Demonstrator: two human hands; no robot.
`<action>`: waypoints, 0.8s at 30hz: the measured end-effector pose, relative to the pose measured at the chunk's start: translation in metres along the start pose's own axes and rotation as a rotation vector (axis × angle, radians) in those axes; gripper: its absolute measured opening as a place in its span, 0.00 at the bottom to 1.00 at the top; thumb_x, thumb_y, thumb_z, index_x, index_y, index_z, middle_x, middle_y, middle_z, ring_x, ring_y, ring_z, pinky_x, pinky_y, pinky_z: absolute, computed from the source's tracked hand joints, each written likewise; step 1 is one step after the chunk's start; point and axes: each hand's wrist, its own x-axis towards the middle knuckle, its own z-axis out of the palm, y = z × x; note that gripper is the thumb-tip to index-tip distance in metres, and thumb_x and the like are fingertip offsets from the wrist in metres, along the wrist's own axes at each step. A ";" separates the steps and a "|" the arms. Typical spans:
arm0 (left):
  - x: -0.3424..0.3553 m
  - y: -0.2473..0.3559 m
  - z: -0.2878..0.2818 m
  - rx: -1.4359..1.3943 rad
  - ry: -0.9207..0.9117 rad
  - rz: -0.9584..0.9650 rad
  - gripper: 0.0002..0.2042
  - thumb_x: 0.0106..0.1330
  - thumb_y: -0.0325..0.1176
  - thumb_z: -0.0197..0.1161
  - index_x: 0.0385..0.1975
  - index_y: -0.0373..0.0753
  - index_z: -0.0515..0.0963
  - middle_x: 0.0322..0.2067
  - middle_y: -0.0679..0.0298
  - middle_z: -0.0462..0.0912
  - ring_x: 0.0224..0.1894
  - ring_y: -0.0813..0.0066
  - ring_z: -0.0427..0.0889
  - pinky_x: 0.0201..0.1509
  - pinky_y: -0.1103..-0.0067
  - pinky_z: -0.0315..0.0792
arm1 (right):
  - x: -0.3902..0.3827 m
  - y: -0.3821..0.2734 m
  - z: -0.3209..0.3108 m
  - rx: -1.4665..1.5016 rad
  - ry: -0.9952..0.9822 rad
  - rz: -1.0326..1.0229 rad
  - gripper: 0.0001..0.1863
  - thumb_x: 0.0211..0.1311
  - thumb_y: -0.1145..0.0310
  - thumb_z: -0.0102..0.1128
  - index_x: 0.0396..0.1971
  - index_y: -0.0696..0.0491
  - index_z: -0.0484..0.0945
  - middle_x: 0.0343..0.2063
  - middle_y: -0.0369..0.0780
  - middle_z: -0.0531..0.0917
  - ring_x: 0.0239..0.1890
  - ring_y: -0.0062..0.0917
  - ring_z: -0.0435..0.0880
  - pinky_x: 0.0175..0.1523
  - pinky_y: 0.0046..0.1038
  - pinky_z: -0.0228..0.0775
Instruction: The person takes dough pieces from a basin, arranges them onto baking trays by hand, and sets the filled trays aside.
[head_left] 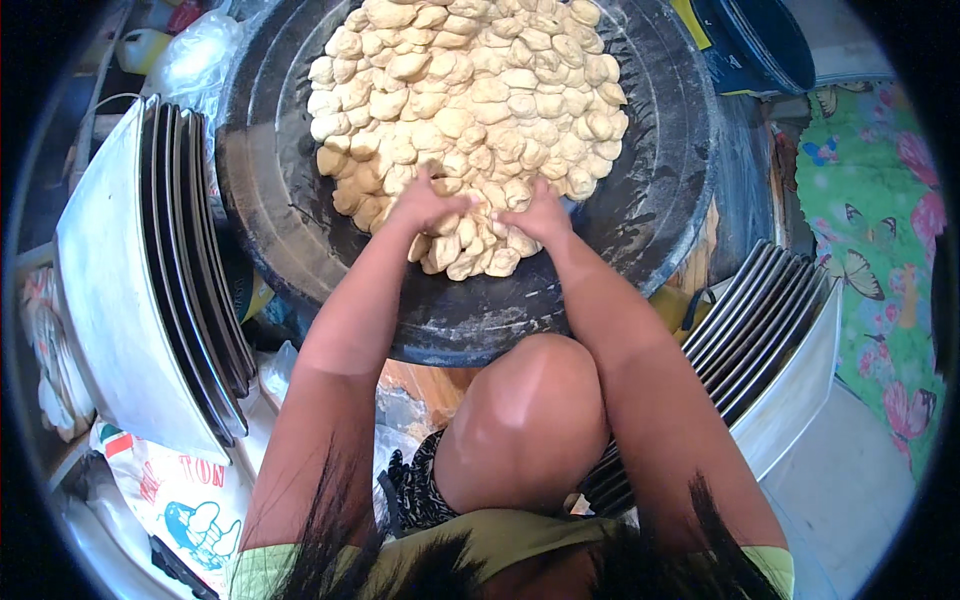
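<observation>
A broad heap of pale, floury dough pieces (480,110) lies in a large round black basin (275,180) in front of me. Both hands press into the near part of the heap, a little apart from each other. My left hand (428,205) has its thumb pointing inward over the dough, one finger reaching forward, and the other fingers partly hidden among the pieces. Opposite it, my right hand (541,215) grips at the dough too, thumb turned inward and fingers mostly sunk from sight. A looser clump of pieces lies between and just below the hands.
Metal trays (130,270) stand stacked on edge at my left, and more trays (755,335) lean at my right. A printed white sack (190,500) lies lower left. Upper right stands a dark bucket (755,45) beside a green butterfly-patterned cloth (870,230). My bent knee (535,410) is close below the basin.
</observation>
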 end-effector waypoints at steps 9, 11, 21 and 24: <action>-0.011 0.007 0.018 0.336 -0.315 -0.035 0.67 0.28 0.77 0.61 0.68 0.43 0.40 0.65 0.35 0.28 0.68 0.43 0.34 0.67 0.55 0.45 | 0.023 0.037 0.006 0.402 -0.205 0.057 0.59 0.31 0.40 0.72 0.60 0.62 0.55 0.61 0.55 0.59 0.64 0.42 0.58 0.64 0.35 0.54; -0.012 0.006 0.011 0.338 -0.418 -0.004 0.66 0.27 0.77 0.61 0.68 0.46 0.41 0.65 0.38 0.28 0.69 0.44 0.38 0.67 0.56 0.46 | 0.021 0.031 0.007 0.507 -0.245 0.035 0.57 0.31 0.42 0.73 0.59 0.63 0.57 0.60 0.56 0.60 0.63 0.41 0.59 0.64 0.34 0.55; -0.005 0.009 0.012 0.450 -0.435 0.004 0.72 0.23 0.73 0.67 0.65 0.31 0.39 0.65 0.36 0.37 0.67 0.43 0.46 0.66 0.59 0.53 | 0.017 0.041 0.009 0.445 -0.203 -0.030 0.59 0.29 0.44 0.76 0.58 0.64 0.55 0.59 0.56 0.59 0.62 0.42 0.61 0.65 0.34 0.54; -0.012 0.007 0.031 0.564 -0.290 -0.065 0.73 0.20 0.60 0.77 0.67 0.40 0.34 0.64 0.36 0.39 0.65 0.39 0.50 0.63 0.61 0.59 | 0.006 0.013 0.018 -0.118 -0.203 0.020 0.70 0.26 0.40 0.75 0.63 0.64 0.41 0.62 0.58 0.51 0.64 0.47 0.54 0.66 0.35 0.50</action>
